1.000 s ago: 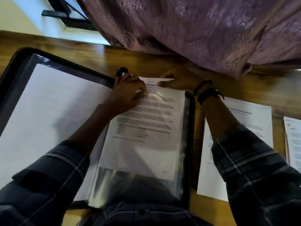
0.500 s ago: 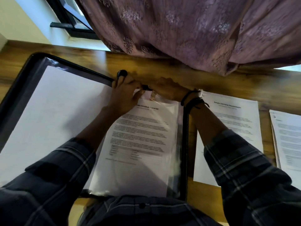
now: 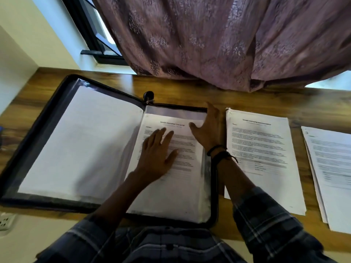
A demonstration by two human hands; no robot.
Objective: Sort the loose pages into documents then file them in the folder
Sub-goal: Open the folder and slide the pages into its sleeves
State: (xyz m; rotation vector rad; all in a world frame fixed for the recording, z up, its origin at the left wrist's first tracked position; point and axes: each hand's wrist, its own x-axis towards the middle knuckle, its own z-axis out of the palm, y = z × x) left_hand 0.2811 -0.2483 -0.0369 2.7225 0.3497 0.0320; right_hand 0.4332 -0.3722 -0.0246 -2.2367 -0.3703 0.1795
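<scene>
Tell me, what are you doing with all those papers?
A person is filing papers into a black zip folder lying open on a wooden desk. A printed document sits inside a clear sleeve on the folder's right side. The left hand lies flat on it, and the right hand rests at the sleeve's right edge. Two more stacks wait on the desk to the right: one beside the folder, another at the picture's edge.

The left hand (image 3: 157, 154) lies flat, fingers (image 3: 167, 137) spread; the right hand (image 3: 206, 130) rests palm-down beside it, fingers extended.
</scene>
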